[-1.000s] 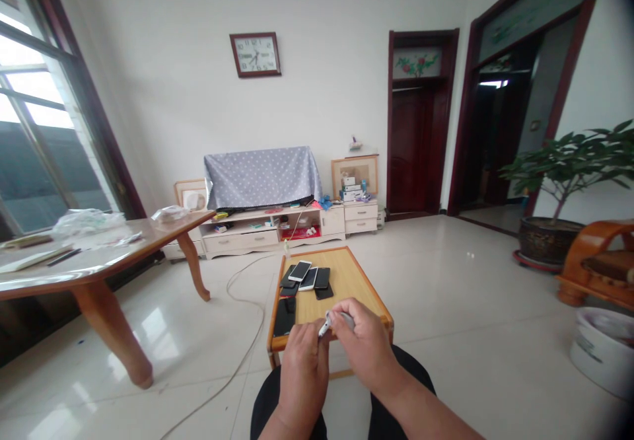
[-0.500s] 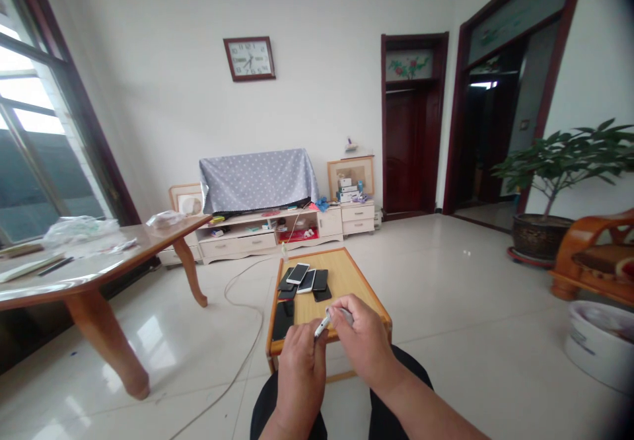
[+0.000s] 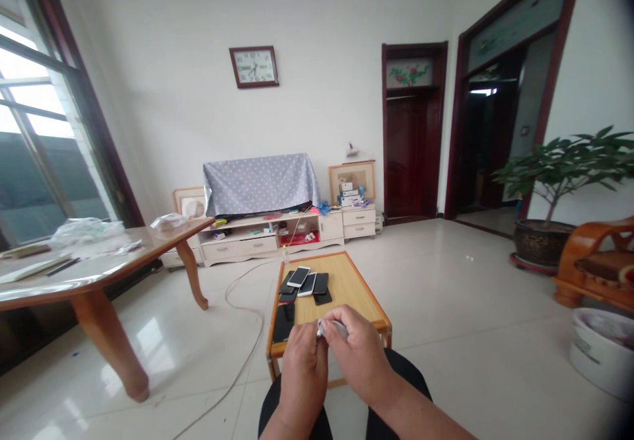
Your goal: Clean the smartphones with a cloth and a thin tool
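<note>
Above the low wooden table (image 3: pixel 347 281) (phones (image 3: pixel 304 280) lying mid-top), the left hand (image 3: pixel 302 370) and right hand (image 3: pixel 357 354) had drawn closer, both pinching a small white object (image 3: pixel 331 326), now nearly hidden between their fingers.

The phone (image 3: pixel 331 326) is small and silvery white. It is held up in the air between the left hand (image 3: pixel 303 367) and the right hand (image 3: pixel 359 354), just over the near edge of the low table. Only its top end peeks out above the fingers. The rest is hidden by the two hands, which wrap close around it. It is too covered to tell which way it faces.
</note>
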Tool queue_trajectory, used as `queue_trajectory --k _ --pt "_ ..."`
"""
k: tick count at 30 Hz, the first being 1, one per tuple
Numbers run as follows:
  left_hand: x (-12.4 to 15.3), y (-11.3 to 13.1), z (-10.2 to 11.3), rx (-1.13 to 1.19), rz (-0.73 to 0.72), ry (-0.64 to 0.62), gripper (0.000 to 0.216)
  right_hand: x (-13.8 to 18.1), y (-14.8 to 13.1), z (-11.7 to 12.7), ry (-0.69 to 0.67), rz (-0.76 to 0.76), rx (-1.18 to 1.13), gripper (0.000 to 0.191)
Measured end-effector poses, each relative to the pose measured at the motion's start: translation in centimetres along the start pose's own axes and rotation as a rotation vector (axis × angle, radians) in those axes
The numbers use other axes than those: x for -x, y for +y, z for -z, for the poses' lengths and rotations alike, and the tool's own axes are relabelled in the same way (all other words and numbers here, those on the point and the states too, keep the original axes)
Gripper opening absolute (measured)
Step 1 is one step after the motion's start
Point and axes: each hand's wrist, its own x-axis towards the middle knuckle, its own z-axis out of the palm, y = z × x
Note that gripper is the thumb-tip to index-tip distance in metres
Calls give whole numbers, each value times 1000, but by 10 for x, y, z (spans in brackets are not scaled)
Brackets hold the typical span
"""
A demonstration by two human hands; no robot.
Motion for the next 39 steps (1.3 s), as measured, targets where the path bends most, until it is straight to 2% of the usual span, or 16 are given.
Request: queue_trajectory --k 5,11,15,21,28,34,39 --pt "-6 13 5 27 58 10 21 -10 0 5 90 -51 53 16" --pt "-4 7 10 26 82 15 24 -5 -8 -5 4 25 52 14" --pt "-4 1 19 10 110 -40 24 -14 -12 -7 55 -4 72 15" --pt "-13 -3 22 11 117 20 29 -18 -33 -14 -20 79 133 13" --pt "-27 18 35 49 71 54 23 -41 -41 6 87 29 168 14" --pt "-31 31 40 46 28 82 28 -30 -60 8 53 120 97 12" --pt "-26 32 33 64 38 87 26 -34 -47 22 121 43 101 17"
